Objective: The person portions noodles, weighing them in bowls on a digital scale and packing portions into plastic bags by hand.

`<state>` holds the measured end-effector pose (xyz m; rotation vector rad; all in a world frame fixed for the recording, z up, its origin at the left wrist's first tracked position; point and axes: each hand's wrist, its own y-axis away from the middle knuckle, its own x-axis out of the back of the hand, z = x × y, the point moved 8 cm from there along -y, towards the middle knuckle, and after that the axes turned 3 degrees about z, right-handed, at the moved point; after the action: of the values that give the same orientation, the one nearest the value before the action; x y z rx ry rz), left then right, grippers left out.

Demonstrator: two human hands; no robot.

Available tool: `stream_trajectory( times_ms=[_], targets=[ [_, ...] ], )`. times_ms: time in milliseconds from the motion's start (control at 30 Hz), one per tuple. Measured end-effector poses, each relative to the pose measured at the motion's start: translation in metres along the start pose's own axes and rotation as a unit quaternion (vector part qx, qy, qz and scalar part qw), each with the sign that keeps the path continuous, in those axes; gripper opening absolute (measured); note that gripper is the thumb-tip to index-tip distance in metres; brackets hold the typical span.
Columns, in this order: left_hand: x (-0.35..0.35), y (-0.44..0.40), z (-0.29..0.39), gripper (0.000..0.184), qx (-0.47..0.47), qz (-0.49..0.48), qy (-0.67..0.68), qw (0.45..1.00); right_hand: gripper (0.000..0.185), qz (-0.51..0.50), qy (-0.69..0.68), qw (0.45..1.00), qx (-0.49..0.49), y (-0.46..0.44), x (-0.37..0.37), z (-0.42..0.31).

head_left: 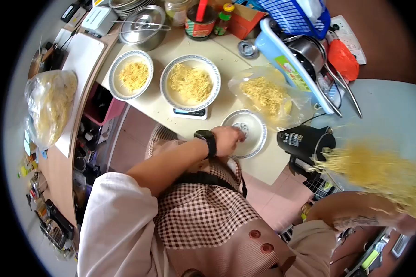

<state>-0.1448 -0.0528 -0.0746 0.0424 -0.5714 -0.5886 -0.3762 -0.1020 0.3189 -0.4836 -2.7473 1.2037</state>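
Note:
My left hand (229,141), with a black watch on the wrist, reaches over the near rim of a white bowl (255,147) with a patterned edge. Its fingers are bent down inside the bowl; whether they pinch anything is hidden. At the far right, my right hand (406,224) is blurred at the edge of view, against a large smeared bunch of yellow noodles (374,171) that it appears to grip. Two similar bowls, a middle bowl (189,107) and a left bowl (123,95), hold noodles. The middle one sits on a small scale (198,113).
A clear bag of noodles (266,97) lies behind the bowl, beside a black electric kettle (300,141). A blue basin (286,69) holds pans. At the back stand a lidded pot (145,32) and jars. Another full bag (53,108) rests on the left counter.

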Motion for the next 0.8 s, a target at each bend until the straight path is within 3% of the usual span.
stream_trajectory(
  times_ms=[100, 167, 200, 233, 267, 300, 333, 433, 467, 567, 600, 700, 800],
  targets=[
    [-0.017, 0.037, -0.051, 0.025, 0.047, -0.039, -0.029, 0.998, 0.026, -0.038, 0.035, 0.996, -0.068, 0.048, -0.004, 0.029],
    [-0.016, 0.054, -0.074, 0.023, 0.088, -0.03, -0.033, 0.995, 0.025, -0.136, 0.091, 0.975, -0.153, 0.097, -0.025, 0.069],
    [-0.008, 0.061, -0.077, 0.025, 0.095, -0.029, -0.032, 0.995, 0.025, -0.257, 0.137, 0.928, -0.233, 0.132, -0.055, 0.099],
    [-0.005, 0.066, -0.084, 0.026, 0.105, -0.023, -0.04, 0.993, 0.021, -0.393, 0.214, 0.807, -0.386, 0.173, -0.092, 0.125],
    [-0.005, 0.068, -0.091, 0.027, 0.111, -0.02, -0.048, 0.992, 0.027, -0.459, 0.239, 0.785, -0.341, 0.214, -0.105, 0.15],
    [-0.007, 0.071, -0.093, 0.028, 0.116, -0.02, -0.053, 0.992, 0.035, -0.483, 0.252, 0.708, -0.45, 0.26, -0.101, 0.174],
    [-0.007, 0.073, -0.095, 0.029, 0.13, -0.034, -0.048, 0.99, 0.029, -0.463, 0.247, 0.78, -0.342, 0.281, -0.104, 0.182],
    [0.002, 0.077, -0.085, 0.026, 0.093, -0.028, -0.062, 0.993, 0.028, -0.433, 0.351, 0.774, -0.299, 0.301, -0.08, 0.193],
    [0.0, 0.076, -0.089, 0.025, 0.087, -0.013, -0.053, 0.995, 0.026, -0.425, 0.337, 0.749, -0.38, 0.316, -0.061, 0.208],
    [-0.008, 0.068, -0.093, 0.023, 0.064, 0.026, -0.021, 0.997, 0.027, -0.446, 0.374, 0.724, -0.371, 0.338, -0.048, 0.226],
    [-0.004, 0.064, -0.085, 0.022, 0.058, 0.04, -0.01, 0.997, 0.029, -0.408, 0.351, 0.753, -0.379, 0.338, -0.056, 0.223],
    [0.009, 0.053, -0.066, 0.02, 0.067, 0.075, 0.012, 0.995, 0.035, -0.425, 0.338, 0.818, -0.192, 0.341, -0.092, 0.21],
    [0.017, 0.042, -0.06, 0.021, 0.087, 0.108, 0.024, 0.99, 0.035, -0.497, 0.341, 0.785, -0.141, 0.358, -0.109, 0.214]
  ],
)
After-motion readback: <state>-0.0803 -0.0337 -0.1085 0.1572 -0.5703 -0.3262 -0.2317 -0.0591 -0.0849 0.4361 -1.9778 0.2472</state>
